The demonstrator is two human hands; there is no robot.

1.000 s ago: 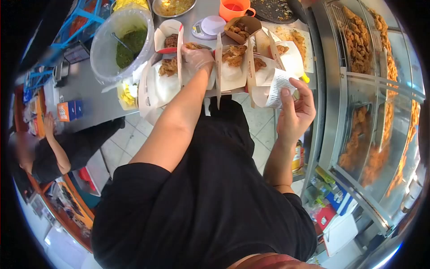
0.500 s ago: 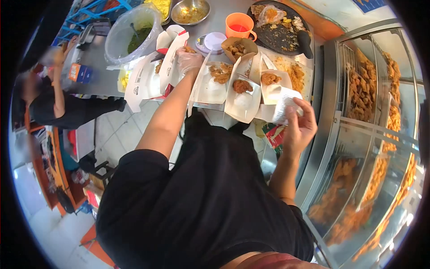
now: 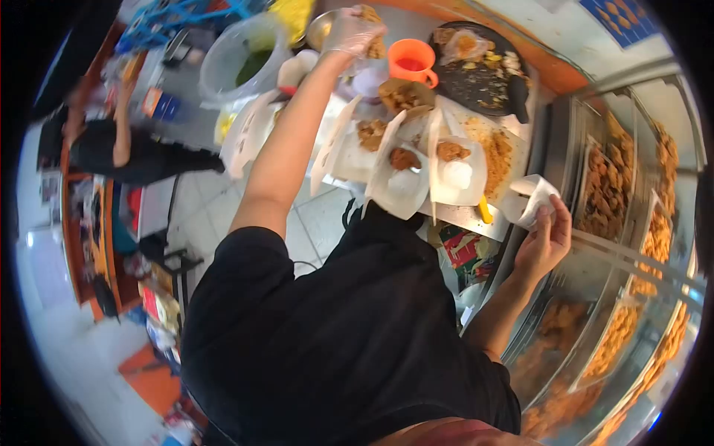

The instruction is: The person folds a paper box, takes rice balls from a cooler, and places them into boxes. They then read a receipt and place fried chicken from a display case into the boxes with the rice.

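Observation:
My left hand (image 3: 351, 33), in a clear plastic glove, is raised over the back of the counter near a steel bowl (image 3: 320, 31). Its fingers are closed on a golden-brown piece of fried chicken (image 3: 376, 49), partly hidden by the glove. At the counter's right edge my bare right hand (image 3: 544, 241) grips a curled white paper slip (image 3: 532, 199). Between the hands stand several open takeaway boxes. One box (image 3: 387, 195) and the box to its right (image 3: 468, 195) each hold rice (image 3: 456, 175) and a brown fried piece (image 3: 454, 151).
An orange mug (image 3: 411, 61) and a black round tray (image 3: 467, 89) with scraps lie at the back. A clear tub (image 3: 216, 70) stands left. On the right rises a glass display case (image 3: 587, 245) of fried chicken. Another person (image 3: 123, 149) works at the far left.
My left hand has risen from the boxes toward the back of the counter with the chicken. My right hand has moved right and down with the slip. The right box now faces more open.

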